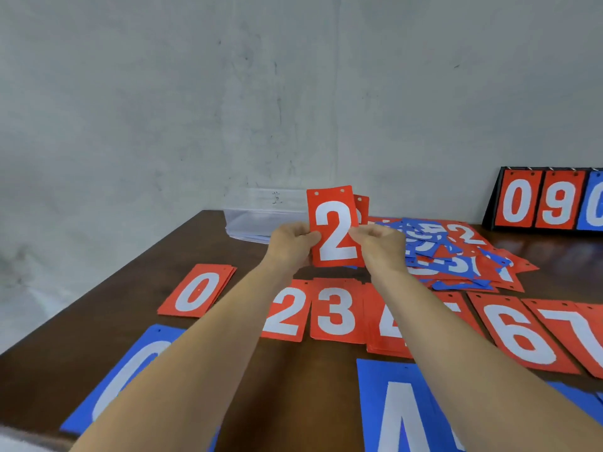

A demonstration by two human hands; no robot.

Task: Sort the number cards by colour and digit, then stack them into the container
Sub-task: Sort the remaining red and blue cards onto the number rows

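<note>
A red 2 card [332,223] is held upright above the table [182,256]. It is pinched at its left edge by the left hand [292,244] and at its right edge by the right hand [383,247], so both grips are clamped on it. A second red card [362,203] is seen just behind it (its digit is hidden). Below the hands a row of red piles [336,314] is laid, and a mixed pile [456,256] lies to the right. The clear container [257,220] stands at the far edge by the wall, with bare wood seen in front of it.
</note>
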